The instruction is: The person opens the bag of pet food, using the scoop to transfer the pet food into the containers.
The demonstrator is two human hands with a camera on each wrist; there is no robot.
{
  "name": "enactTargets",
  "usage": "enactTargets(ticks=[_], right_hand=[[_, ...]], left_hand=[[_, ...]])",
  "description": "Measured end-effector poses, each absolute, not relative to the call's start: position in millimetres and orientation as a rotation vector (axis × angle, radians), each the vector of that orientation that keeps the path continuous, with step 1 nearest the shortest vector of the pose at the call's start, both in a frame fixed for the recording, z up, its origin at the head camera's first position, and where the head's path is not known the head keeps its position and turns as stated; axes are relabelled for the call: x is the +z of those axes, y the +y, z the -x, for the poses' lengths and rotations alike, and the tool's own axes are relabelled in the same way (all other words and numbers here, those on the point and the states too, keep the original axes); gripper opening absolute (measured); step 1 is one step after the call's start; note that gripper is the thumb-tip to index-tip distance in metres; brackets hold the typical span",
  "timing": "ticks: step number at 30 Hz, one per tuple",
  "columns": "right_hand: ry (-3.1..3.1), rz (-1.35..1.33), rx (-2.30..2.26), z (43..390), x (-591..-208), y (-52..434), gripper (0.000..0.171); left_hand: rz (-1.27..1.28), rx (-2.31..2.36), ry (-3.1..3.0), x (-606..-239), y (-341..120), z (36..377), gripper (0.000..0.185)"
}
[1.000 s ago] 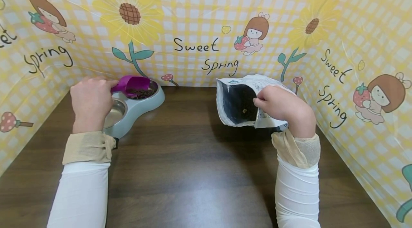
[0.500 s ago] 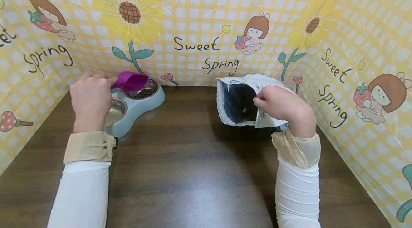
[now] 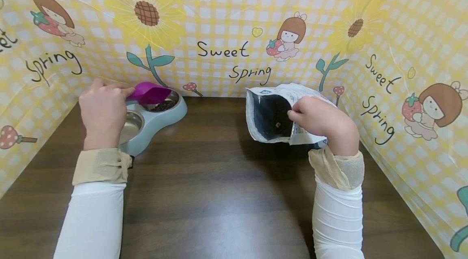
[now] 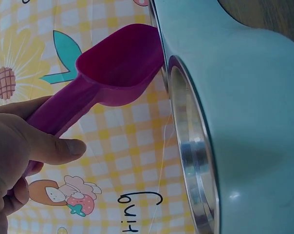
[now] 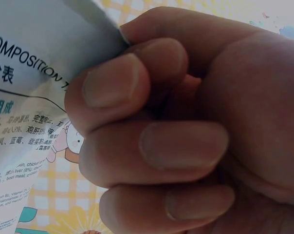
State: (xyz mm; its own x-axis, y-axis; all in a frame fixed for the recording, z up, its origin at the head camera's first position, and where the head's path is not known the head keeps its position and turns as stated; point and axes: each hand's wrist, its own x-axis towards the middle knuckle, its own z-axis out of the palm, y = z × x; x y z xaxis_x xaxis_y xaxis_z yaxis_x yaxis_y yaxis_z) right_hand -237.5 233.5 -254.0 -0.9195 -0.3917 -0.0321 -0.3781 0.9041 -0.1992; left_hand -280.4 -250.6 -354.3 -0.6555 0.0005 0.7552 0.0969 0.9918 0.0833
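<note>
My left hand (image 3: 103,114) grips the handle of a purple scoop (image 3: 150,93), which is tipped over the far bowl of a pale blue double pet bowl (image 3: 151,128). Brown kibble (image 3: 164,105) lies in that far metal bowl, while no kibble shows in the near metal bowl (image 3: 131,128). In the left wrist view the inside of the scoop (image 4: 122,58) looks bare. To the right, my right hand (image 3: 321,122) pinches the edge of a white food bag (image 3: 303,92). The bag's mouth gapes toward the left, with a few bits in its dark inside.
A brown wood-grain table (image 3: 204,177) lies under everything. Yellow checked cloth (image 3: 219,19) printed with flowers stands behind and at both sides, close behind the bowl and the bag.
The purple scoop has turned over in my left hand, so its back faces up above the far bowl, and the kibble no longer shows in it. My right hand and the bag stay put.
</note>
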Motion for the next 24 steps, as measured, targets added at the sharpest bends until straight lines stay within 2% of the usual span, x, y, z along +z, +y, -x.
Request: enactTargets(ticks=[6,14,24], right_hand=[[2.995,0.619,-0.292,238,-254,233,0.052],[2.989,0.611,-0.295,238,-254,233,0.052],[2.990,0.599,-0.284,238,-254,232,0.052]], left_hand=[[0.009,-0.163,-2.354,-351,-252,279,0.031],[-0.118,-0.142,-2.569,-341,-256,275,0.050],[-0.164,-0.162,-2.626,-338,-258,274,0.056]])
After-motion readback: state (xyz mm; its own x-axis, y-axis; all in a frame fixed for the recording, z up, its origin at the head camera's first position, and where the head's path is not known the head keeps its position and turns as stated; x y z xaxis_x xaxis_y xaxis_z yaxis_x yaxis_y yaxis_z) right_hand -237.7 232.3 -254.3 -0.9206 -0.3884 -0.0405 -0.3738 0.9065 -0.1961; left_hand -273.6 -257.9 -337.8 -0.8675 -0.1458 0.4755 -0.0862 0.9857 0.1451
